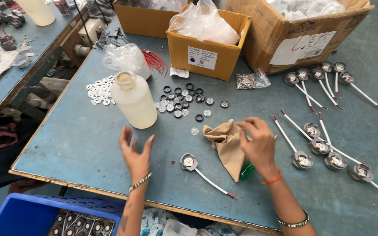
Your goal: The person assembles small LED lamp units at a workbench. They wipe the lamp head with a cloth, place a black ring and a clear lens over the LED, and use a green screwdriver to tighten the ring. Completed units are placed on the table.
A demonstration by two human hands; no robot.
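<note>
My left hand (135,151) hovers over the blue table (80,144) with fingers spread and nothing in it, just below a cloudy white plastic bottle (133,99). My right hand (259,144) has its fingers pinched together above a crumpled tan cloth (227,144); what the fingertips pinch is too small to tell. A green-handled tool (247,171) lies partly under that hand. Between my hands rests a small round lamp unit (189,162) with a white lead ending in a red tip.
Several black rings and clear lenses (182,101) and white washers (100,90) lie beyond the bottle. Wired lamp units (328,155) lie at right, more near the cardboard boxes (208,48) at the back. A blue crate (36,216) sits below the near edge.
</note>
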